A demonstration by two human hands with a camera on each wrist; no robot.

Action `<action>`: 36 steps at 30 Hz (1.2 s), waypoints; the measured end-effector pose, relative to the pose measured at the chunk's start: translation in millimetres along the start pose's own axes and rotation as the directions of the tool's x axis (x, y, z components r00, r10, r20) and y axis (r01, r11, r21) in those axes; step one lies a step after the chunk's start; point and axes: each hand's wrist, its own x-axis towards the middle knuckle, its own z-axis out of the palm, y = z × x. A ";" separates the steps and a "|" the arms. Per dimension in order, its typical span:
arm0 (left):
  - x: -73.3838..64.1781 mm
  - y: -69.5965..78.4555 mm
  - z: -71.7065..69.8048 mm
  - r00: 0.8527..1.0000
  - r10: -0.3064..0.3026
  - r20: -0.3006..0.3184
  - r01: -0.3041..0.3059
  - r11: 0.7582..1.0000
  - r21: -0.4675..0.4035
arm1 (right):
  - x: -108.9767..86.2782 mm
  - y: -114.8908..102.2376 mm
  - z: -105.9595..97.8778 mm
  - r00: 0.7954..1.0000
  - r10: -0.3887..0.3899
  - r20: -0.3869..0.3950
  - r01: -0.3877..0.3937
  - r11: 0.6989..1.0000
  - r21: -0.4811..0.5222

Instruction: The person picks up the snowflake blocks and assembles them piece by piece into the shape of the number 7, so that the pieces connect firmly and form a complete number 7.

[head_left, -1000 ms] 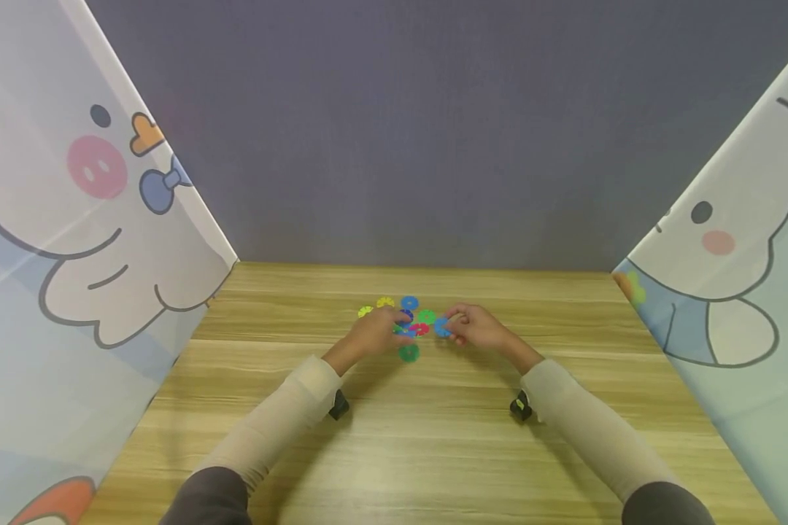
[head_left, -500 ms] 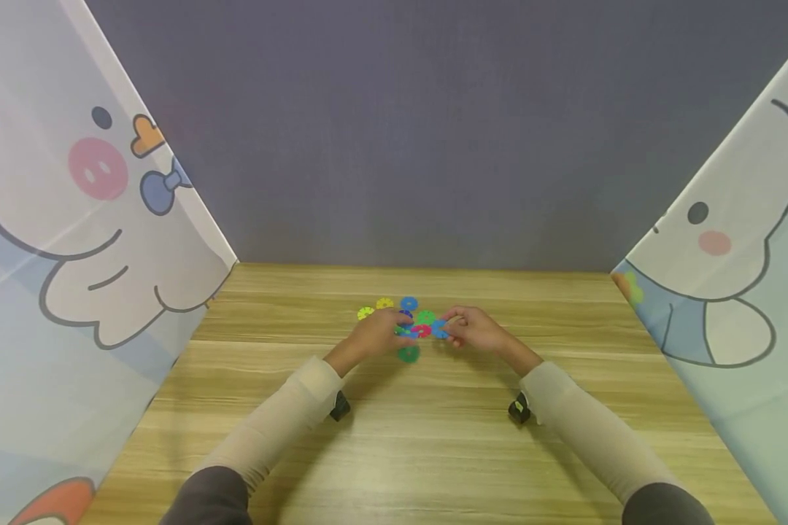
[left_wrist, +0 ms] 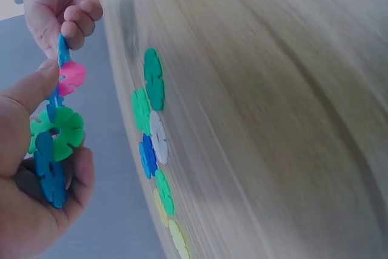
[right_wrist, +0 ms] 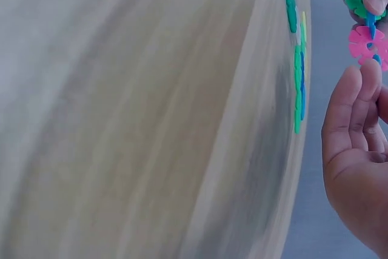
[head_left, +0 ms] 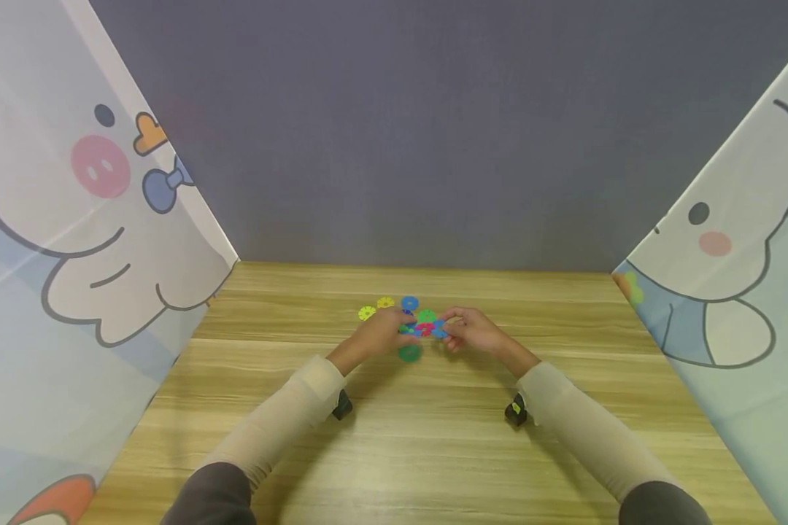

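Observation:
In my left hand (head_left: pixel 376 334) is a chain of slotted snowflake discs, gripped between thumb and fingers. The left wrist view shows its end blue disc (left_wrist: pixel 50 174) inside the curled fingers. A green disc (left_wrist: pixel 70 134) comes after it, then another blue one, then a pink disc (left_wrist: pixel 73 77). My right hand (head_left: pixel 476 329) pinches a light blue disc (head_left: pixel 439 329) whose edge meets the pink disc's edge. The chain is held above the wooden table. Fingers partly hide the light blue disc in the right wrist view.
Loose discs lie on the wooden table (head_left: pixel 433 452) under and beyond the hands: a dark green disc (head_left: pixel 408 354), a green disc (head_left: pixel 427 316), a blue disc (head_left: pixel 410 302), yellow discs (head_left: pixel 366 313) and a white disc (left_wrist: pixel 159 137). A grey wall (head_left: pixel 394 146) rises behind.
My right hand has brought the light blue disc leftward from a small gap to the pink disc, and their edges now meet. My left hand has kept its grip almost in place.

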 end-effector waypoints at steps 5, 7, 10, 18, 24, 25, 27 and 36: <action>-0.5 -0.7 -0.4 1.000 0.027 0.004 -0.027 1.000 0.003 | -2.0 -1.0 3.6 1.000 0.025 0.002 -0.025 0.998 0.051; -0.9 -0.3 -1.0 1.000 0.014 -0.001 -0.014 1.000 -0.002 | -1.9 -1.7 4.5 1.000 0.022 -0.006 -0.021 0.998 0.062; -1.2 -0.2 -1.3 1.000 -0.011 -0.005 0.011 1.000 0.002 | -0.8 -2.7 5.2 1.000 0.012 -0.021 -0.010 0.997 0.071; -2.6 1.6 -1.4 1.000 0.025 -0.004 -0.024 0.995 0.095 | 0.3 -6.0 10.3 0.999 0.031 -0.018 -0.028 0.989 0.147; -3.9 1.2 0.4 0.998 0.054 -0.027 -0.050 0.993 0.109 | 2.2 -11.0 20.4 1.000 0.007 0.002 -0.007 0.995 0.101; -4.0 1.1 -0.1 0.998 0.051 -0.031 -0.048 0.995 0.090 | 2.9 -13.2 22.7 1.000 0.001 0.014 -0.002 0.996 0.088; -4.0 1.5 -2.4 0.999 0.043 -0.032 -0.041 0.998 0.042 | 5.6 -17.1 26.5 0.999 -0.013 0.035 0.010 0.997 0.071; -4.6 3.6 -10.2 0.997 -0.054 0.055 0.064 0.979 -0.195 | 8.8 -19.8 20.5 0.999 0.011 0.041 -0.011 1.000 0.016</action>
